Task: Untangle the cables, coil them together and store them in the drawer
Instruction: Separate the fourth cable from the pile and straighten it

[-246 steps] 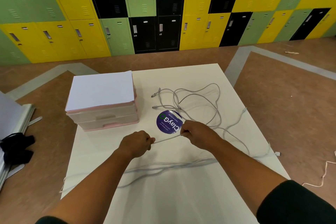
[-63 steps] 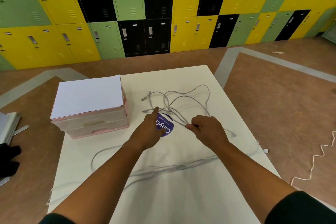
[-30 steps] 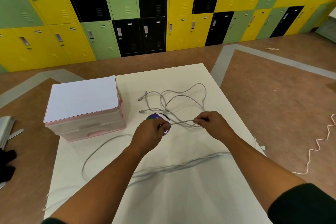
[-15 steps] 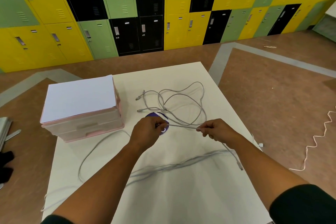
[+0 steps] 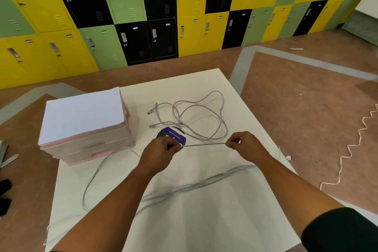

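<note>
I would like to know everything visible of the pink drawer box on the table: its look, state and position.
The pink drawer box looks like cloudy, half-clear plastic in a pink frame. Its front shows two stacked drawers, both shut, each with a handle in the middle. A white sheet covers its top. It stands upright on the left side of the white table, towards the far edge. A grey cable runs up to its front right corner; whether they touch is unclear.
</note>
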